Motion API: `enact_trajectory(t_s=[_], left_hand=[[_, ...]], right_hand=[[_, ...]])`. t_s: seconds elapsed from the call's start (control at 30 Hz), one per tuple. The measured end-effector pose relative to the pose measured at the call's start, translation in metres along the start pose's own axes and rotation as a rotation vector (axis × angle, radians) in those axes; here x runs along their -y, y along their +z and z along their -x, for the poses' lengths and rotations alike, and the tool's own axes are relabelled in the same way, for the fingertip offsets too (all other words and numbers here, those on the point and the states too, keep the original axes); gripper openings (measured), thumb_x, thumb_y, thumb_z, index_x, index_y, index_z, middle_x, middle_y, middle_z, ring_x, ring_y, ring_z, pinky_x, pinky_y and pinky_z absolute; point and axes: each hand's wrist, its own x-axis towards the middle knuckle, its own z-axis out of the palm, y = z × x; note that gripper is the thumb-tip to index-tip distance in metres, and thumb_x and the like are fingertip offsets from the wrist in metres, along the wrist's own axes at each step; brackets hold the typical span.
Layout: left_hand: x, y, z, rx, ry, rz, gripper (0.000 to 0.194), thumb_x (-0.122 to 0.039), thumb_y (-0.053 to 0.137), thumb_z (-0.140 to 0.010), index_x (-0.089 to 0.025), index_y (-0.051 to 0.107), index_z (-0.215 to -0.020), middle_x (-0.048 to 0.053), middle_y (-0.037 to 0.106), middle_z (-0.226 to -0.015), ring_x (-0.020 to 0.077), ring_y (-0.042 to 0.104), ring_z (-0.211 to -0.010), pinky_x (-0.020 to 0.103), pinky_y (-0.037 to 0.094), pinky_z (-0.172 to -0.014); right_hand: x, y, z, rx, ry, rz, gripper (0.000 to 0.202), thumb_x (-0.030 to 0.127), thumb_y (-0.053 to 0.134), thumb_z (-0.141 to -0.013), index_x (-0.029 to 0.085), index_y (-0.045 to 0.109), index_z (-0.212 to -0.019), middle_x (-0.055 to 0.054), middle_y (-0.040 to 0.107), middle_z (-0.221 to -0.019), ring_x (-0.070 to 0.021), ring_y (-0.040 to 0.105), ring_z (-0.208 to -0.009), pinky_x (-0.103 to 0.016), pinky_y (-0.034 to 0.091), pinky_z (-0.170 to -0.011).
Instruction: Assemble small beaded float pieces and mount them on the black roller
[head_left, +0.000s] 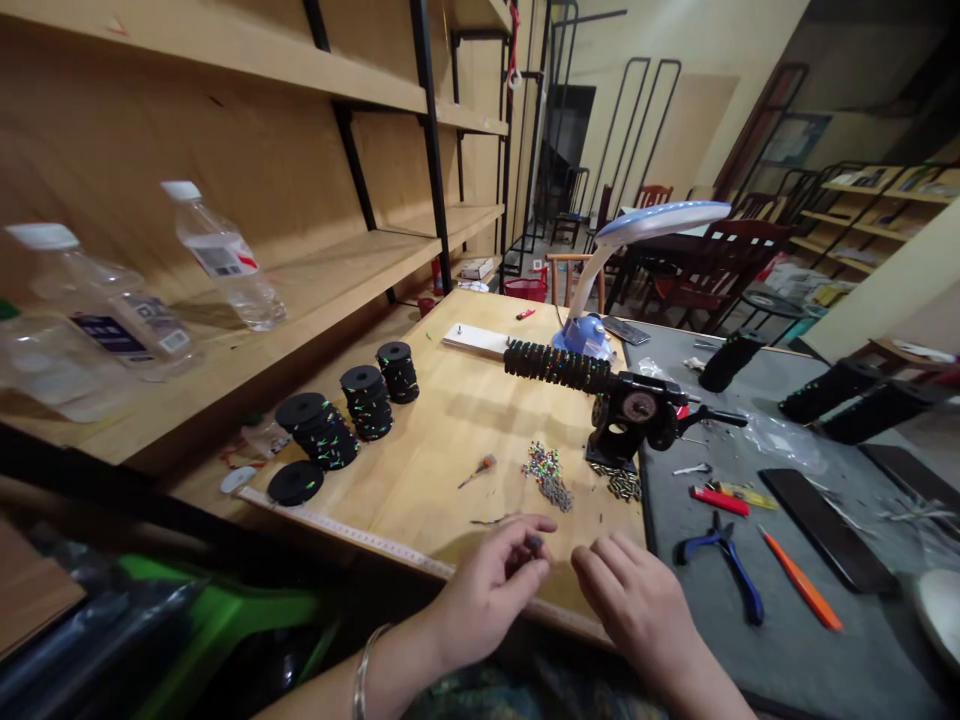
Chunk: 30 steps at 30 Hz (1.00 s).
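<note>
My left hand (499, 578), with a bangle at the wrist, is near the table's front edge. Its thumb and fingers curl round a small dark piece (534, 542), too small to name. Close by on the right, my right hand (634, 590) is closed with bent fingers; whatever they hold is hidden. Just beyond lie a pile of multicoloured beads (541, 462), small grey pieces (556, 494) and small metal tubes (624, 484). A black clamp-like device (626, 415) stands behind them, bearing a row of black discs (556, 366) with coloured specks. A small orange-tipped item (486, 463) lies left of the beads.
Stacks of black discs (316, 430) line the table's left side. A blue desk lamp (581, 335) stands at the back. On the grey mat lie blue pliers (724, 565), an orange pen-like tool (802, 580) and a black phone-like slab (825, 530). Shelves with bottles (229, 255) rise left.
</note>
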Motion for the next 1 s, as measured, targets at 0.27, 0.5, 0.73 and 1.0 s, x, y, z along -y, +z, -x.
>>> enact_trajectory(t_s=[0.27, 0.5, 0.73, 1.0], left_hand=[[0.020, 0.012, 0.003, 0.003, -0.082, 0.008, 0.009, -0.024, 0.057, -0.082, -0.016, 0.054, -0.079, -0.002, 0.052, -0.068, 0.0099, 0.045, -0.055, 0.022, 0.035, -0.052], [0.025, 0.011, 0.018, -0.116, -0.075, 0.037, 0.016, -0.031, 0.058, -0.084, -0.016, 0.054, -0.079, -0.002, 0.052, -0.066, 0.0105, 0.046, -0.056, 0.022, 0.038, -0.055], [0.038, 0.015, 0.026, -0.109, -0.102, 0.017, 0.018, -0.033, 0.059, -0.084, -0.016, 0.055, -0.080, -0.002, 0.050, -0.066, 0.0108, 0.045, -0.057, 0.022, 0.037, -0.055], [0.039, 0.016, 0.030, -0.072, -0.132, 0.039, 0.021, -0.035, 0.058, -0.084, -0.015, 0.054, -0.078, 0.000, 0.055, -0.070, 0.0103, 0.045, -0.056, 0.022, 0.036, -0.053]], right_hand=[[0.017, 0.000, 0.010, -0.226, 0.072, -0.175, 0.015, 0.019, 0.047, -0.095, 0.017, 0.063, -0.095, -0.004, 0.064, -0.073, -0.0166, 0.053, -0.062, -0.027, 0.039, -0.057], [0.061, 0.029, 0.043, -0.377, 0.936, -0.917, 0.026, 0.046, 0.063, -0.082, 0.020, 0.069, -0.077, -0.001, 0.065, -0.063, -0.0176, 0.058, -0.055, -0.025, 0.045, -0.051], [0.085, 0.046, 0.028, -0.451, 1.310, -1.422, 0.047, 0.059, 0.077, -0.060, 0.017, 0.073, -0.081, 0.004, 0.052, -0.050, -0.0100, 0.039, -0.041, -0.022, 0.027, -0.038], [0.071, 0.050, 0.027, -0.499, 1.262, -1.515, 0.040, 0.050, 0.080, -0.062, 0.017, 0.071, -0.082, -0.003, 0.067, -0.076, -0.0074, 0.044, -0.043, -0.021, 0.035, -0.040]])
